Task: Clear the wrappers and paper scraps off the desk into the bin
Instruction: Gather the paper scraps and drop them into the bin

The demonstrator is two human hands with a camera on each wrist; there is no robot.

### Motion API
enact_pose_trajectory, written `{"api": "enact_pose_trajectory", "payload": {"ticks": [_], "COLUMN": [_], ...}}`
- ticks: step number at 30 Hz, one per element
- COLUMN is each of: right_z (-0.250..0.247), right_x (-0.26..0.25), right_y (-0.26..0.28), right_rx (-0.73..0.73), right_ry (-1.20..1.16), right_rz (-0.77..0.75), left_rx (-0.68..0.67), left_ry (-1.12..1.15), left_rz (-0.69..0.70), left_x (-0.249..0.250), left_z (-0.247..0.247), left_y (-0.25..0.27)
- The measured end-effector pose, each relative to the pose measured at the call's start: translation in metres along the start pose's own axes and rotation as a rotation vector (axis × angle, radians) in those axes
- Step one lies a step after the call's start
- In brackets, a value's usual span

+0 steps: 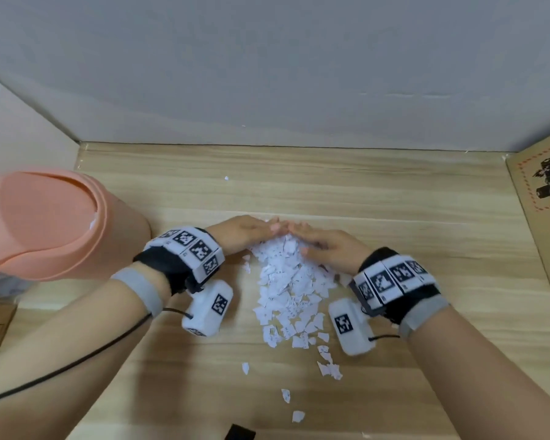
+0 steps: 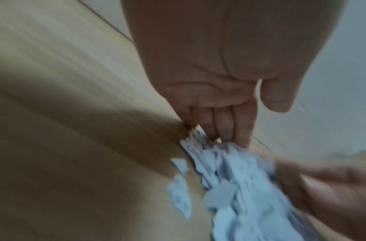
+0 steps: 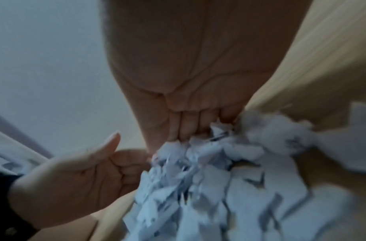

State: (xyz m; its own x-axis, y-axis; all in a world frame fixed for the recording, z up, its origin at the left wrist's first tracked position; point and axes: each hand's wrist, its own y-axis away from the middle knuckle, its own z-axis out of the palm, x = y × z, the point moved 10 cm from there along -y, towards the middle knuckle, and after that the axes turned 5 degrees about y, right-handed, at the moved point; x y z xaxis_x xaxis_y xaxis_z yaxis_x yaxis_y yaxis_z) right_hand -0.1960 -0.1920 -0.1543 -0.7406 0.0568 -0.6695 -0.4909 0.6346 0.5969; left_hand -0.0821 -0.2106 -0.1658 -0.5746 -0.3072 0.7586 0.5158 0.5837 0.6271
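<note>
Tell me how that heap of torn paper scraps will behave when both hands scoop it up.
The paper scraps are small, loose and thin, so they are probably very light and some will likely slip out. Strays already lie apart from the heap. Cupped left hand and right hand should help.

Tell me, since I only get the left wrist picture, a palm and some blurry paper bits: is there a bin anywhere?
Observer: Yes. The head view shows a pink bin with a lid, standing on the desk to the left of the left hand.
Operator: Is the paper all in one heap?
Observer: Mostly. The pile of scraps lies between the wrists, but a few stray scraps lie nearer the person, apart from it.
Operator: And the other hand?
Observer: The right hand rests at the pile's far end, its fingertips almost meeting the left's, so both hands cup the heap.
</note>
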Motion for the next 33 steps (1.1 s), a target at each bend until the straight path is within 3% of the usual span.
{"api": "enact_pose_trajectory", "payload": {"ticks": [1,3,5,7,10,13,18,25,28,31,33], "right_z": [0.003,-0.012,-0.035,-0.042,-0.029,-0.024,0.003,0.065,0.052,0.015,0.008], "right_x": [0.002,0.009,0.03,0.04,0.034,0.017,-0.018,-0.014,-0.001,0.044,0.072], "right_y": [0.008,0.023,0.035,0.037,0.017,-0.004,-0.018,0.036,0.068,0.107,0.12], "right_rx": [0.004,0.203,0.48,0.548,0.379,0.264,0.098,0.036,0.24,0.631,0.687], "right_ry": [-0.06,-0.315,-0.512,-0.428,-0.12,0.047,0.052,0.029,-0.156,-0.252,-0.233], "right_rz": [0.0,-0.001,0.047,0.096,0.113,0.054,-0.048,-0.07,-0.046,0.084,0.209], "left_rx": [0.052,0.293,0.596,0.718,0.579,0.401,0.09,-0.032,0.084,0.428,0.52], "left_ry": [0.086,0.189,0.121,-0.043,-0.245,-0.387,-0.471,-0.338,-0.227,-0.116,-0.077], "left_rz": [0.014,0.094,0.106,0.024,-0.144,-0.114,-0.022,-0.001,0.033,-0.013,-0.068], "left_x": [-0.002,0.0,0.001,-0.004,-0.018,-0.008,0.005,-0.02,-0.034,-0.064,-0.084], "left_z": [-0.009,-0.045,-0.088,-0.114,-0.114,-0.08,-0.001,0.063,0.052,0.01,0.006], "left_y": [0.006,0.015,0.024,0.021,-0.002,-0.013,0.005,0.052,0.071,0.096,0.109]}}
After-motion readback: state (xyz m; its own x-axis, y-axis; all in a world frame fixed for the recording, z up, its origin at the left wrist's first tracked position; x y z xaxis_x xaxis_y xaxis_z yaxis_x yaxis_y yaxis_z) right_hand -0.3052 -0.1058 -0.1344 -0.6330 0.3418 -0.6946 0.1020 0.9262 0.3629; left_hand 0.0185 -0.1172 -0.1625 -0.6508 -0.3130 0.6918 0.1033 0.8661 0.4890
